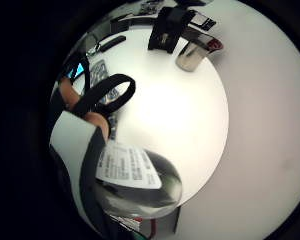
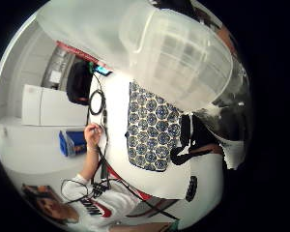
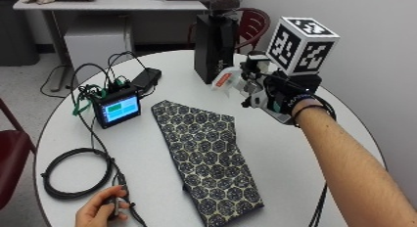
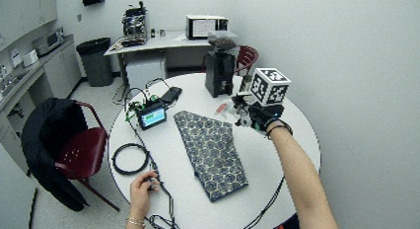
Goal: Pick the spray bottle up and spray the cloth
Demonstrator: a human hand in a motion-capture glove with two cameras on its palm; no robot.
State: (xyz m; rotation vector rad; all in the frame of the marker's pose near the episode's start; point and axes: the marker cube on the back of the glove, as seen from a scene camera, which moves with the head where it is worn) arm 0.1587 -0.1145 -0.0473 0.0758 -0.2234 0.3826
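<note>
The gloved right hand (image 3: 273, 92) grips the spray bottle (image 3: 228, 80) above the worktop (image 3: 287, 153), near the patterned cloth (image 3: 205, 153). The bottle's label print (image 1: 127, 167) is unreadable.

On the round table (image 3: 72, 119), the patterned cloth (image 3: 207, 156) lies in the middle. The small screen (image 3: 118, 109) stands left of it, with the coiled cable (image 3: 75, 170) nearer the person. The coffee grinder (image 3: 214, 41) stands behind the cloth. The right hand (image 3: 277, 97) holds the spray bottle (image 3: 228, 80) above the table, between grinder and cloth.
</note>
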